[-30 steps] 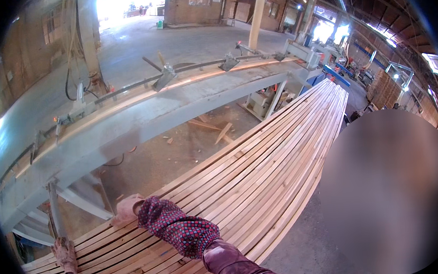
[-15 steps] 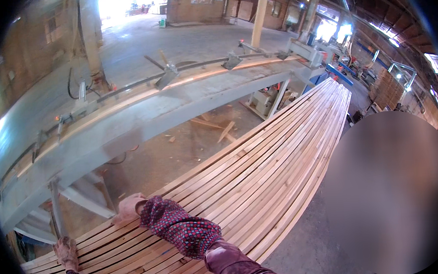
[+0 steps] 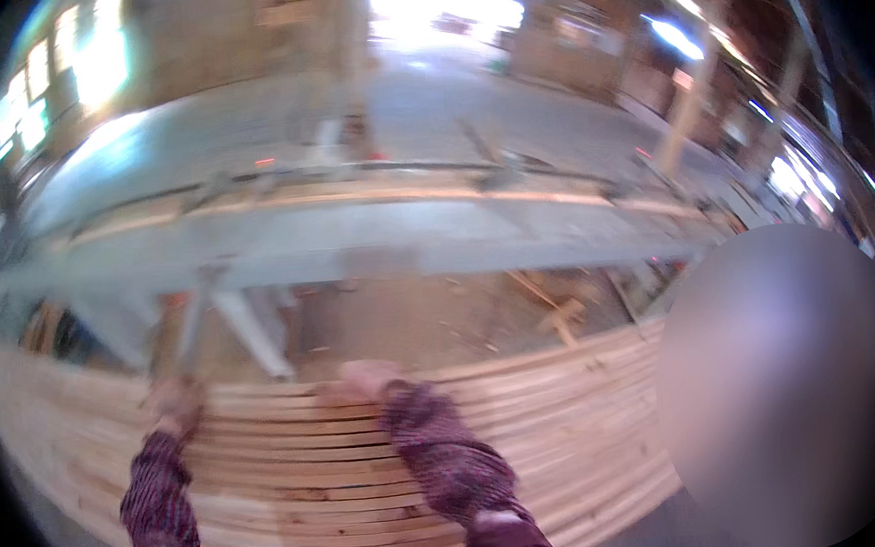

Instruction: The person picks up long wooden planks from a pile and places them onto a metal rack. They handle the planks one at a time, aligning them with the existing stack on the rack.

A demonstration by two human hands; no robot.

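Long pale wooden strips point(image 3: 350, 479) lie side by side in a wide layer in front of me, running left to right. My left hand point(image 3: 175, 402) rests at the far edge of this layer, its fingers smeared by motion. To its right, my right hand point(image 3: 364, 378) reaches to the same edge and touches the farthest strips. Blur and the edge hide its fingertips, so I cannot tell whether either hand grips a strip. Both forearms wear patterned dark red sleeves.
Beyond the strips stands a long grey machine bed point(image 3: 435, 236) with a wooden strip point(image 3: 412, 187) along its top and clamp-like fittings. Slanted grey legs point(image 3: 251, 330) hold it up. Wood offcuts point(image 3: 560, 318) lie on the floor beneath. A blurred round patch covers the right side.
My view has swung to the left, so the strips and the machine bed now run across the picture. Both hands remain at the far edge of the strips.
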